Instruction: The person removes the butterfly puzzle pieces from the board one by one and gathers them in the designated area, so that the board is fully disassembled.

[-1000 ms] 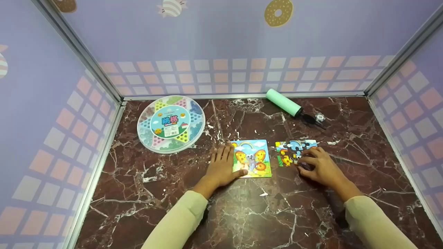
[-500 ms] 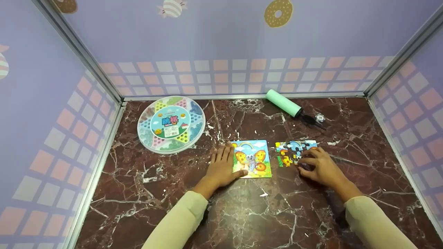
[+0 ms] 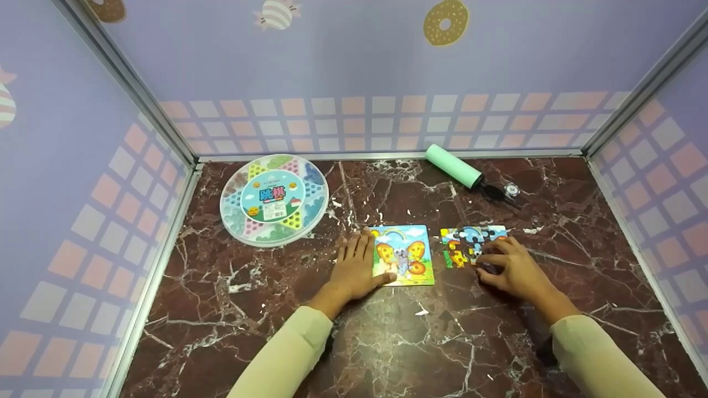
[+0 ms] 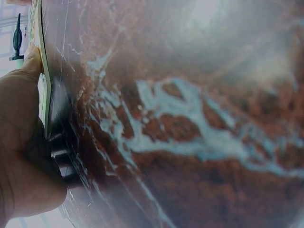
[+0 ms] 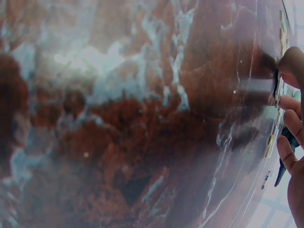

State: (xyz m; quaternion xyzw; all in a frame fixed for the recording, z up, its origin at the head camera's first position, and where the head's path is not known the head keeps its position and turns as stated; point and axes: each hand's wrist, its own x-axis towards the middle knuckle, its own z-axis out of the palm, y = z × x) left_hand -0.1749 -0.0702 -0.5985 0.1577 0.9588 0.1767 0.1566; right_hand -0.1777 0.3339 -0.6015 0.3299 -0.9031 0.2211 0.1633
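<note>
My left hand (image 3: 351,268) lies with straight fingers along the left edge of a square picture board (image 3: 406,251) printed with a winged grey animal and a rainbow. Its thumb rests on the board's lower part; the left wrist view shows that thumb against the board's edge (image 4: 45,76). To the right, partly joined jigsaw pieces (image 3: 458,246) form a similar picture. Over their lower right part, my right hand (image 3: 514,268) has its fingers bent and pinches a dark puzzle piece (image 3: 488,267) between thumb and fingers. That hand covers some of the jigsaw.
A round Chinese checkers set (image 3: 274,200) sits at the back left of the brown marbled table (image 3: 387,348). Toward the back right lie a mint-green hand pump (image 3: 453,166) with a black nozzle and a small round clear object (image 3: 512,190). Purple patterned walls (image 3: 365,66) enclose three sides.
</note>
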